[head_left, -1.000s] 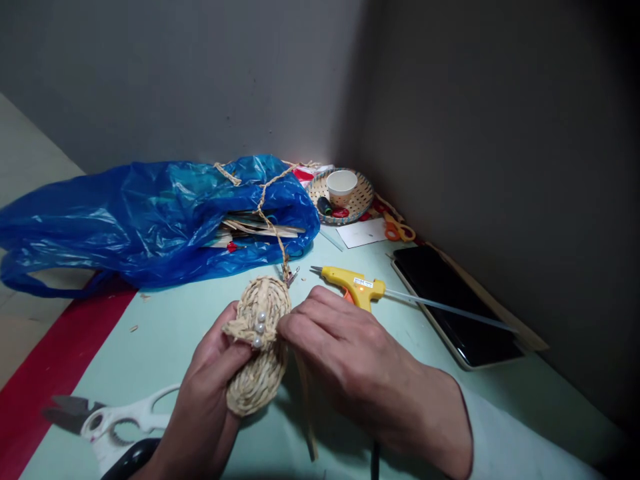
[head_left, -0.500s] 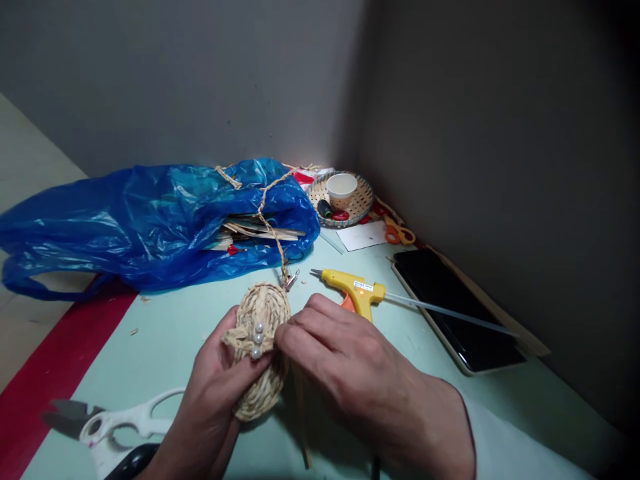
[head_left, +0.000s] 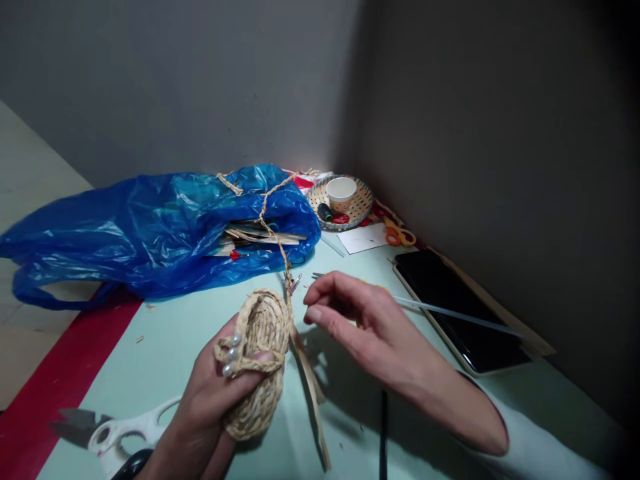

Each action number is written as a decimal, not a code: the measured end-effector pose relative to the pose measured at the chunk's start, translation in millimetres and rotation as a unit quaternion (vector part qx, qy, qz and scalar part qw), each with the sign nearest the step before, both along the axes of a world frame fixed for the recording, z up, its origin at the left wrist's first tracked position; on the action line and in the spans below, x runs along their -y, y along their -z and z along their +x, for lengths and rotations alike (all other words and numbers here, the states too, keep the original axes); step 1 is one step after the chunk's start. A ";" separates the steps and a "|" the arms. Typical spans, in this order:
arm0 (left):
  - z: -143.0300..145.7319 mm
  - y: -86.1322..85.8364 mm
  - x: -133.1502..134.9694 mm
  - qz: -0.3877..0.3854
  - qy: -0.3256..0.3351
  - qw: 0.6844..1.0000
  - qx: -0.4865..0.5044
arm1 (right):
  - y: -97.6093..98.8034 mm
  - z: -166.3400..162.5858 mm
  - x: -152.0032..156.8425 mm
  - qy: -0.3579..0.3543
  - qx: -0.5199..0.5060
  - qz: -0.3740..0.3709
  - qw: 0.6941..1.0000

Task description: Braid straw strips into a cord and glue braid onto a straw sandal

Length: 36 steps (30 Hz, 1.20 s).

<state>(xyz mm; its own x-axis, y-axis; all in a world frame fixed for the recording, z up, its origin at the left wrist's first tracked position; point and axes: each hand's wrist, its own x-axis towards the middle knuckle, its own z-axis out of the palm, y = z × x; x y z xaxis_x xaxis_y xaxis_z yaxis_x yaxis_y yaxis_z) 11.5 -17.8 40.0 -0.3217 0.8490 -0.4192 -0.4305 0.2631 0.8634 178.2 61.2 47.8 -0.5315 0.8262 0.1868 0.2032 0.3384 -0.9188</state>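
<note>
Left hand (head_left: 213, 393) grips woven slipper (head_left: 263, 337); right hand (head_left: 363, 330) appears empty, half-curled; lowering it risks bumping the glue gun (head_left: 319, 275).

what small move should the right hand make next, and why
Probably move the right hand to the beaded strap and ease it toward the middle: its beads sit near the left edge of the woven oval, the left hand holds that oval, and the right hand seems to hold nothing.
</note>
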 end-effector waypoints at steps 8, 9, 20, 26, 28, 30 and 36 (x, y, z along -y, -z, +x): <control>-1.1 -0.1 0.9 0.020 0.001 1.000 0.013 | 6.3 -16.3 18.8 -0.077 0.008 -0.061 0.995; -1.6 0.7 0.4 0.032 0.004 0.999 0.010 | 5.6 -17.7 22.4 -0.069 0.011 -0.060 0.996; -0.9 13.9 -0.4 0.079 0.001 0.997 0.013 | 22.8 -28.9 34.1 -0.036 -0.019 -0.050 0.998; 3.9 16.6 -0.9 0.116 -0.012 0.992 0.039 | 24.6 -30.6 31.1 -0.062 -0.053 -0.065 0.995; 3.9 17.0 0.2 0.123 -0.009 0.992 0.036 | 23.8 -31.2 31.4 -0.057 -0.046 -0.058 0.996; 3.7 18.0 1.7 0.133 -0.011 0.991 0.023 | 22.8 -31.5 31.9 -0.051 -0.037 -0.054 0.997; 5.7 23.5 2.9 0.119 -0.047 0.991 0.042 | 21.1 -30.4 28.6 -0.040 -0.056 -0.071 0.995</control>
<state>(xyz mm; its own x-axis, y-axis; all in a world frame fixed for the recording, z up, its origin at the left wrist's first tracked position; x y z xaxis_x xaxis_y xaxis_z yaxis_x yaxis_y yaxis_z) 17.2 -20.8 16.5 -0.3771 0.8949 -0.2385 -0.5161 0.0108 0.8565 147.9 32.6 26.7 -0.5796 0.8039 0.1337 0.0733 0.2149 -0.9739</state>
